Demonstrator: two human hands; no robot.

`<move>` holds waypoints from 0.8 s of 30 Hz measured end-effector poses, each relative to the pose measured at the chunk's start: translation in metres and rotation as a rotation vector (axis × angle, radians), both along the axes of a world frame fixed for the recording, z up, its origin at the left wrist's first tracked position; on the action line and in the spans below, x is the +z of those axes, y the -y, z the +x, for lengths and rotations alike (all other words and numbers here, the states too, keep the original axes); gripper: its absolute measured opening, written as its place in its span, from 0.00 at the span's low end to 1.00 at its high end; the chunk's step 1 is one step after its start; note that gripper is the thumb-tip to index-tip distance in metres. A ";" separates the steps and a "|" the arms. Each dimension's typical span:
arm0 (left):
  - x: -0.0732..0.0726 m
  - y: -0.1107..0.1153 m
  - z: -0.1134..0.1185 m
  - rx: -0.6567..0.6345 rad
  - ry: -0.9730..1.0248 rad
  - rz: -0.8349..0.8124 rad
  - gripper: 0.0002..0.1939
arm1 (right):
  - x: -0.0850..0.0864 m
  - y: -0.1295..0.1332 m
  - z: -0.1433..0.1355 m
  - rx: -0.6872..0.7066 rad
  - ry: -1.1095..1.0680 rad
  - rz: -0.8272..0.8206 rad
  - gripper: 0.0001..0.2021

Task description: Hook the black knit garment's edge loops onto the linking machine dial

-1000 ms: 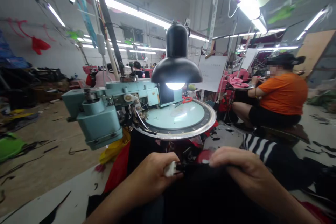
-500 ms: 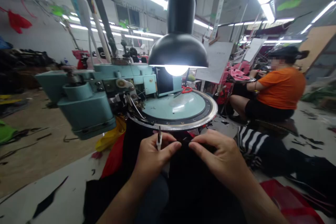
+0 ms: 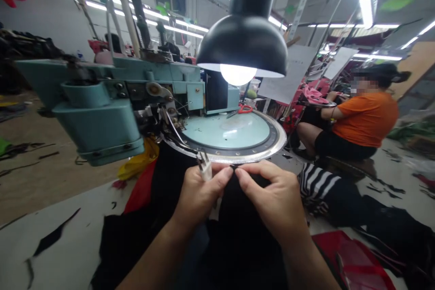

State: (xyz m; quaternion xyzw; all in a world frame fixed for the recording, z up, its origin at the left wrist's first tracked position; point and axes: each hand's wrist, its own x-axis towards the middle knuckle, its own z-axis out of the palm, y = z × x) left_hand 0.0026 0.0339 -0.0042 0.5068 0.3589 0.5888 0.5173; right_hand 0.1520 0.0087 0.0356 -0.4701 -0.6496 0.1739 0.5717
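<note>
Left hand (image 3: 200, 195), also gripping a white pronged tool (image 3: 205, 171), and right hand (image 3: 277, 197) pinch black fabric (image 3: 241, 231) near the linking-machine dial (image 3: 207, 133), apparently aligning it, next needing steady fingertips.

The fabric (image 3: 246, 235) is black; the linking machine (image 3: 98, 122) is teal. White stripes cross a dark garment (image 3: 322, 188).

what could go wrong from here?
1. The white-handled tool's exposed metal prongs, in the left hand, might snag the black fabric both hands pinch.
2. The right hand looks close to the toothed rim; it could get scratched.
3. Red-handled scissors on the round plate might get knocked.
</note>
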 end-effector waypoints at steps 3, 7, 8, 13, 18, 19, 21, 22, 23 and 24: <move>-0.003 0.000 0.004 0.019 0.035 0.017 0.14 | 0.000 -0.001 -0.003 -0.046 -0.012 0.042 0.03; -0.001 0.006 0.013 0.231 -0.135 0.120 0.11 | -0.002 -0.003 -0.008 -0.120 -0.027 0.071 0.03; 0.000 0.008 0.014 0.353 -0.242 0.186 0.10 | -0.003 -0.004 -0.009 -0.135 -0.027 0.079 0.04; 0.011 0.008 -0.002 0.836 -0.790 0.821 0.02 | -0.007 -0.005 -0.011 -0.164 0.004 0.109 0.04; 0.039 0.000 -0.028 0.551 -0.993 1.126 0.07 | -0.007 -0.004 -0.010 -0.139 -0.013 0.129 0.03; 0.043 -0.001 -0.029 0.511 -0.987 1.124 0.06 | -0.008 -0.004 -0.011 -0.134 -0.018 0.129 0.03; 0.047 -0.001 -0.030 0.478 -0.965 1.111 0.05 | -0.009 -0.004 -0.013 -0.125 -0.013 0.130 0.04; 0.047 -0.001 -0.029 0.478 -0.959 1.104 0.05 | -0.009 -0.004 -0.015 -0.124 -0.006 0.133 0.04; 0.046 -0.001 -0.029 0.487 -0.956 1.100 0.05 | -0.010 -0.004 -0.016 -0.129 0.003 0.141 0.04; 0.045 -0.001 -0.029 0.502 -0.957 1.108 0.05 | -0.010 -0.004 -0.016 -0.137 0.014 0.151 0.04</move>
